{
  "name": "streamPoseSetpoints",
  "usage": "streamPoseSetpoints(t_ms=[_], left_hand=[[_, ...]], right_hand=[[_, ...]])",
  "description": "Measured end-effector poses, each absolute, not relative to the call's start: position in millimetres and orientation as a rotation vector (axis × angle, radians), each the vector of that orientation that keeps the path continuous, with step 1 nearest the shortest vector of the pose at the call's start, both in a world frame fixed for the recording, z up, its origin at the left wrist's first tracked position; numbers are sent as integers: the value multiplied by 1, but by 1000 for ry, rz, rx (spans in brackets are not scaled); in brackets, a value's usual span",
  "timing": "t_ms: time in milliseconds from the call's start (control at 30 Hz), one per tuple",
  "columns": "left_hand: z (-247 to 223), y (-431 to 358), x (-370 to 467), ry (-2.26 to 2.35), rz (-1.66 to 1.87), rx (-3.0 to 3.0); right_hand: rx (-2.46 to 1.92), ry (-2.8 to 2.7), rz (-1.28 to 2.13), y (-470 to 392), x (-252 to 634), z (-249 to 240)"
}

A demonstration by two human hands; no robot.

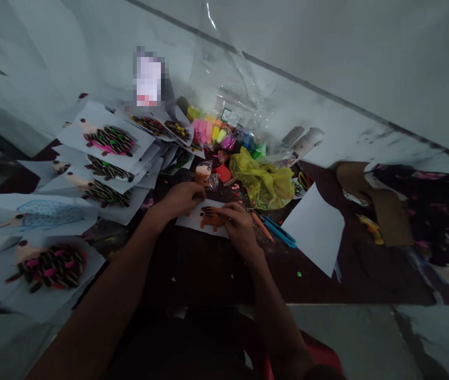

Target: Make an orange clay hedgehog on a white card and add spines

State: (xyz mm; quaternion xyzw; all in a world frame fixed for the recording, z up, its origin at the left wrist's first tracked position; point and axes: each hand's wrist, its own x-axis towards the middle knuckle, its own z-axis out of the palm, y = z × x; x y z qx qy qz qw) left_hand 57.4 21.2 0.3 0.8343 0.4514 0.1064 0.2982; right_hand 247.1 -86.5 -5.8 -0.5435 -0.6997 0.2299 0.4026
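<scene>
A small white sheet of paper (188, 222) lies on the dark table in front of me. On it is an orange clay animal figure (211, 222) with a few dark, pointed seed-like pieces along its upper part. My left hand (184, 199) is at the sheet's upper left edge, fingers curled together; what they hold, if anything, is hidden. From the right, my right hand (240, 224) reaches over the figure with thumb and fingers pinched at its side. Whatever sits in that pinch is too small to make out. Just beyond my left hand stands an orange clay lump (202, 174) in clear wrapping.
Paper sheets with seed-covered hedgehogs (109, 140) are stacked at the left. Behind are colourful clay packs (212, 131) and a crumpled yellow plastic bag (266, 182). To the right lie blue scissors (279, 231), an orange pen-like stick (263, 227) and white paper (316, 229).
</scene>
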Motion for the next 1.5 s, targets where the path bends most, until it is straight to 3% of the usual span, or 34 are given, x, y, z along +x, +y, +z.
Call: streamPoseSetpoints(t_ms=[633, 1500], left_hand=[[-8, 25, 57, 1175, 317, 2231], [-3, 24, 58, 1203, 273, 2216]], right_hand=[[-1708, -2107, 376, -92, 229, -3], [-1738, -2333, 140, -89, 218, -3]])
